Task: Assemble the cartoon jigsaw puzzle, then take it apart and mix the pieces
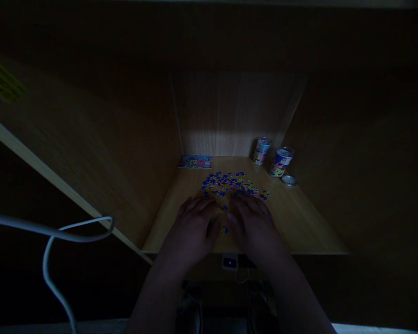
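My left hand (194, 223) rests low over the wooden surface, its fingers curved and the thumb apart from them. Opposite it, my right hand (253, 223) is held the same way, with its fingertips close to the near edge of a pile of jigsaw puzzle pieces (223, 182). The pieces are blue, yellow and pink and lie scattered. One loose puzzle piece (224, 208) lies between the two sets of fingertips. Another, a yellow and blue puzzle piece (224, 230), sits nearer to me between the thumbs. I see nothing held in either hand, though the undersides of the fingers are hidden.
Two cartoon-printed cans, one farther back (262, 150) and one nearer (281, 162), stand at the right rear beside a round lid (289, 180). A cartoon picture strip (195, 161) lies at the back left. Wooden panels enclose the space. A white cable (87, 238) hangs at left.
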The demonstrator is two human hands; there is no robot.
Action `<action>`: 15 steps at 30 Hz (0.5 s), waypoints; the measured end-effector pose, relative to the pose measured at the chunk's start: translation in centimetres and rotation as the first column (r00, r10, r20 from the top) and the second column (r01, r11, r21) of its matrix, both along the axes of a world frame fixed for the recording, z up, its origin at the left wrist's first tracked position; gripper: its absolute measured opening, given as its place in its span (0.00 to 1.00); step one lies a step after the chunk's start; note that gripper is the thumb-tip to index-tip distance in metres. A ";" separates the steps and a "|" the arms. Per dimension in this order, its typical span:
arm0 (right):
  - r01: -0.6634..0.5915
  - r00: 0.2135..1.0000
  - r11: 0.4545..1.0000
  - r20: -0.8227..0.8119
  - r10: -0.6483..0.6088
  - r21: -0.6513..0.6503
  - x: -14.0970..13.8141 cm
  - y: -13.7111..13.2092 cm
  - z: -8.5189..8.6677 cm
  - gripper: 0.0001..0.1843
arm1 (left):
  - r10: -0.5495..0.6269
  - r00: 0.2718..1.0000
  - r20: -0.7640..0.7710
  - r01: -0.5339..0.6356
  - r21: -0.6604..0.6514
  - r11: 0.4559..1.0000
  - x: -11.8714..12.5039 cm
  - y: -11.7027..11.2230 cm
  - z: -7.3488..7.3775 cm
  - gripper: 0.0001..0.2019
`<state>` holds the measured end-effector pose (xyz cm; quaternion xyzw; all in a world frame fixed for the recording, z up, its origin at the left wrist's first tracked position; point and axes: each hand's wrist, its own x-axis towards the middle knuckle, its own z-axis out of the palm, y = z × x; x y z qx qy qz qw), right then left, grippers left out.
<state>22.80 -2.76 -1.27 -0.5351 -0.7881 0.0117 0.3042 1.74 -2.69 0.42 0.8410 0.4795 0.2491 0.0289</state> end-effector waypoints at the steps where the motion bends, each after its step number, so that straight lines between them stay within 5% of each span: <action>1: 0.042 0.999 0.999 -0.008 -0.042 0.009 0.0 0.1 -0.2 0.21 | 0.027 1.000 -0.006 -0.027 0.002 1.000 0.0 0.0 -0.1 0.16; 7: 0.347 0.934 0.938 0.091 -0.345 -0.016 0.1 -0.1 -1.6 0.35 | 0.143 0.986 -0.089 -0.143 0.011 0.990 0.2 0.0 -0.3 0.24; 15: 0.426 0.892 0.876 0.268 -0.364 -0.228 0.2 0.4 -1.2 0.50 | 0.093 0.973 -0.211 -0.106 -0.052 0.993 0.2 0.0 -0.5 0.37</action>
